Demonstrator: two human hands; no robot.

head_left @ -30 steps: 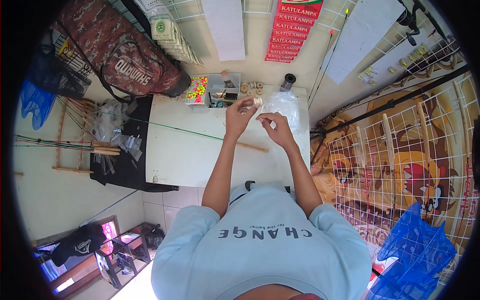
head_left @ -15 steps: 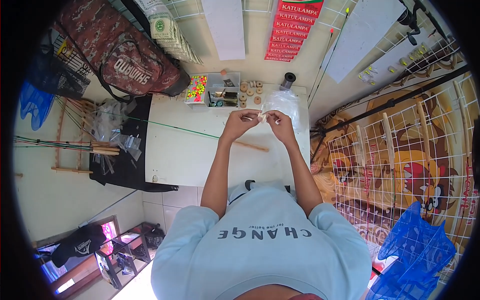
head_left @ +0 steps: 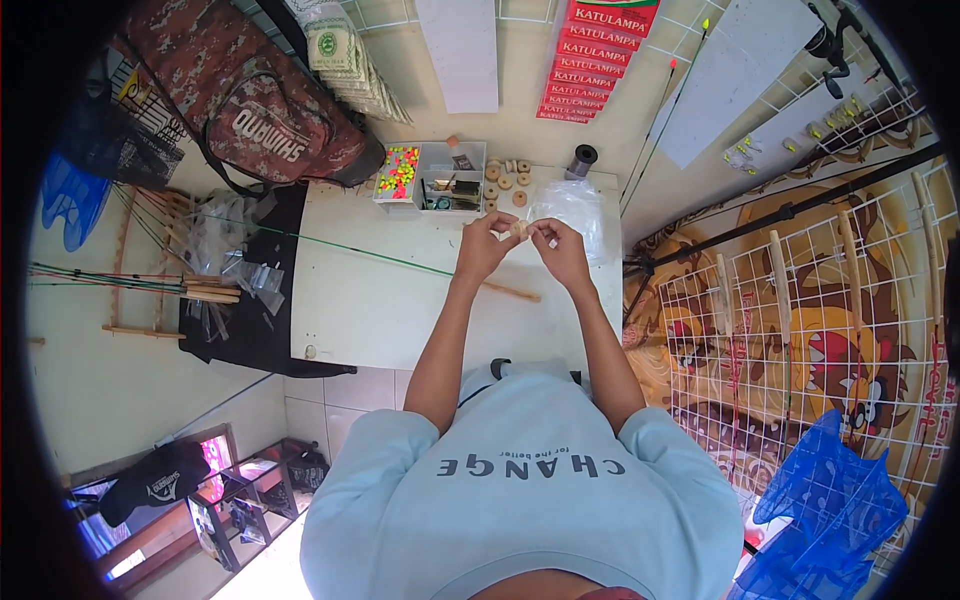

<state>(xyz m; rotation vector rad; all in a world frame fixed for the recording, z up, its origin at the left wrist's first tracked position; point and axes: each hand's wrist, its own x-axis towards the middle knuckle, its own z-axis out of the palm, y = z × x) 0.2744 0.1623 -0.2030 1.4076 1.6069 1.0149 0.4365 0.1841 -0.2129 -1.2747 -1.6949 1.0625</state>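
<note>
Over the far half of the white table (head_left: 360, 310), my left hand (head_left: 484, 250) pinches a small pale wooden spool-like piece (head_left: 518, 230) between its fingertips. My right hand (head_left: 563, 252) closes on the piece's right side, thumb and finger pressed together close to the left ones. Fingers cover much of the piece, so fine detail is hidden. Below both hands lies a thin green fishing rod (head_left: 400, 262) with a wooden handle (head_left: 512, 292), running off to the left. Several similar wooden spools (head_left: 506, 182) stand just beyond my left hand.
A white divided tray (head_left: 434, 152) at the back holds bright beads (head_left: 398, 172) and small tools. Clear plastic bags (head_left: 572, 215) and a black line spool (head_left: 582, 160) are at the back right. A camouflage bag (head_left: 270, 130) leans at the left; a white wire rack (head_left: 745, 310) stands right.
Both hands remain close together on the wooden piece, with a slight shift of the fingers. The whole view has moved a little; the rod stays on the table.
</note>
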